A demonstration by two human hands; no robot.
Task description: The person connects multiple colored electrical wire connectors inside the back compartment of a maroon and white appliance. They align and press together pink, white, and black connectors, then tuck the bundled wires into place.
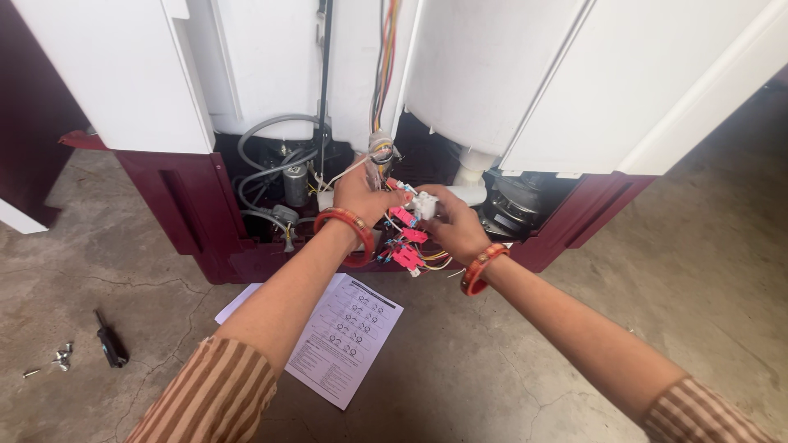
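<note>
Hands at open machine base: left hand [359, 195] pinching wires [379, 160], right hand [454, 226] gripping white plug [424, 204] (pink connectors [406, 238] just below).

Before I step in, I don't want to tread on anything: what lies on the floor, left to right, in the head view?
Screws → screwdriver → printed sheet.

A printed white paper sheet [345, 340] lies on the concrete floor [509, 369], near of the open white-and-maroon washing machine [509, 82]; a black-handled screwdriver [109, 340] lies far left of it.
</note>
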